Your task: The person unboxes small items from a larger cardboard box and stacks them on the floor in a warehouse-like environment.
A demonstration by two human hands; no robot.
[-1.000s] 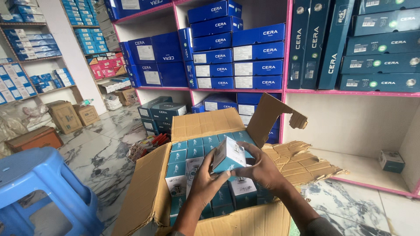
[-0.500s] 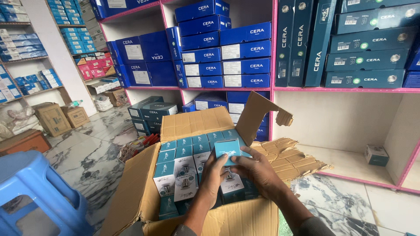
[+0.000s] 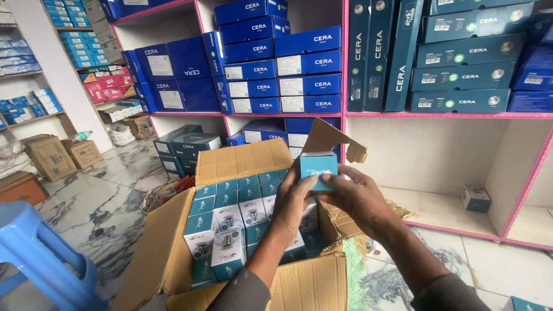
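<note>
Both my hands hold one small teal carton (image 3: 318, 167) up above an open cardboard box (image 3: 173, 253). My left hand (image 3: 294, 198) grips its lower left side, thumb against the front. My right hand (image 3: 360, 198) wraps the right side and bottom. The cardboard box stands on the floor just below, packed with several rows of the same small teal and white cartons (image 3: 230, 222). Its flaps (image 3: 245, 161) are folded outward.
Pink-edged shelves (image 3: 438, 115) behind hold stacked dark blue boxes. One small teal carton (image 3: 476, 198) sits alone on the lowest right shelf. A blue plastic stool (image 3: 40, 253) stands at the left. More brown boxes (image 3: 52, 155) rest on the marble floor at far left.
The teal carton has been lifted out of the cardboard box and raised higher, toward the shelf. Both hands rose with it and still hold it.
</note>
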